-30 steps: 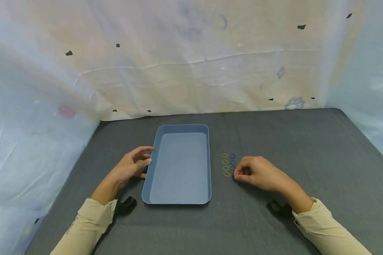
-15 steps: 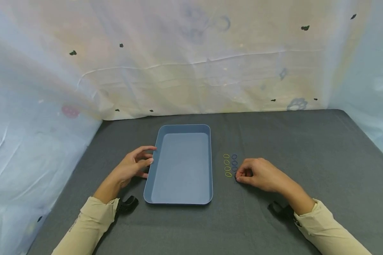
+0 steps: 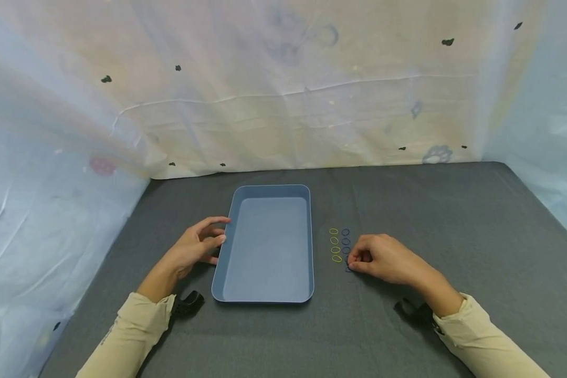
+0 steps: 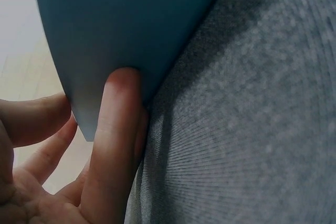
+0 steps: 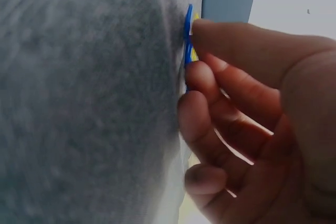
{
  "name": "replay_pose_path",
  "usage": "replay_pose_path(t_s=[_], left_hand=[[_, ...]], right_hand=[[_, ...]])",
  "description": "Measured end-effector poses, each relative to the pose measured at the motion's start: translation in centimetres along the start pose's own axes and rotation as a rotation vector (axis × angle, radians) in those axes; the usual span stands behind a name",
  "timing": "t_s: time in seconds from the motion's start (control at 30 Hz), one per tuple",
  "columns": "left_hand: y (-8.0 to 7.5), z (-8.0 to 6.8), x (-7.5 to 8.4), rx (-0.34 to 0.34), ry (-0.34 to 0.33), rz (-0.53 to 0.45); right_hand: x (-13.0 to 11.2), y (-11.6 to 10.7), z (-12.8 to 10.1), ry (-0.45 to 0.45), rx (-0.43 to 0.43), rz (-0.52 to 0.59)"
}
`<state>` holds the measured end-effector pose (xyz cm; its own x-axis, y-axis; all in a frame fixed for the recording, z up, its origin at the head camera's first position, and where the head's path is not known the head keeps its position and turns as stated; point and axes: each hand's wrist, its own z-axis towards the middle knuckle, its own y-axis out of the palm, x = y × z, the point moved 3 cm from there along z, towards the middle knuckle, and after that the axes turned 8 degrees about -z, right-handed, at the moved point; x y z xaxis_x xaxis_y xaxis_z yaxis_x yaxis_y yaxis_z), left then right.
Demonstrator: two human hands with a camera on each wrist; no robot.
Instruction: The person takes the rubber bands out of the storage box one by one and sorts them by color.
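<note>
A shallow blue-grey tray [image 3: 266, 247] lies on the grey cloth. My left hand [image 3: 196, 244] rests against its left side, the fingers extended and touching the rim and outer wall. In the left wrist view, one finger [image 4: 121, 98] presses flat on that wall. Right of the tray are a column of yellow rubber bands [image 3: 335, 250] and, beside it, a column of blue rubber bands [image 3: 346, 241]. My right hand [image 3: 382, 257] is at the near end of the blue column, fingers curled, pinching a blue rubber band [image 5: 188, 51] low at the cloth. The fingertips partly cover it.
The grey cloth-covered table [image 3: 430, 210] extends to both sides. Pale printed sheeting [image 3: 288, 121] hangs behind and at the sides. A black wrist strap piece [image 3: 189, 304] shows under the left wrist, another [image 3: 413, 310] under the right.
The right fingertips have shifted slightly toward the near side, and part of a blue band now shows just below them. The left hand and tray stay where they were.
</note>
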<state>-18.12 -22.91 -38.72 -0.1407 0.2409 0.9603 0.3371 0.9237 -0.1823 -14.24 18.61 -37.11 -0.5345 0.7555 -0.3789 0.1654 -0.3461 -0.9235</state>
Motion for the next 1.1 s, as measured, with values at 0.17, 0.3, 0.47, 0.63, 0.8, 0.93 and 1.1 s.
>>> replay_pose_path(t_s=[0.17,0.3,0.47,0.63,0.8,0.93,1.1], left_hand=[[0.1,0.0,0.0,0.007,-0.003,0.008],[0.3,-0.1,0.1,0.013,-0.007,0.012],[0.5,-0.2,0.2,0.014,-0.011,0.006],[0.6,-0.2,0.2,0.012,-0.007,0.006],[0.6,-0.1,0.4,0.021,0.004,0.027],[0.4,0.0,0.3,0.025,0.009,0.052],[0.3,-0.1,0.3,0.023,0.006,0.058]], right_hand=[[0.1,-0.6,-0.1,0.006,0.046,0.023],[0.1,-1.2,-0.2,-0.005,0.095,0.048],[0.2,-1.9,-0.5,-0.026,0.17,0.05],[0.5,-2.7,-0.8,-0.024,0.212,0.031],[0.7,-3.6,-0.9,-0.025,0.254,0.008],[0.9,-4.1,-1.0,-0.038,0.3,-0.015],[1.4,-4.5,-1.5,-0.014,0.327,-0.052]])
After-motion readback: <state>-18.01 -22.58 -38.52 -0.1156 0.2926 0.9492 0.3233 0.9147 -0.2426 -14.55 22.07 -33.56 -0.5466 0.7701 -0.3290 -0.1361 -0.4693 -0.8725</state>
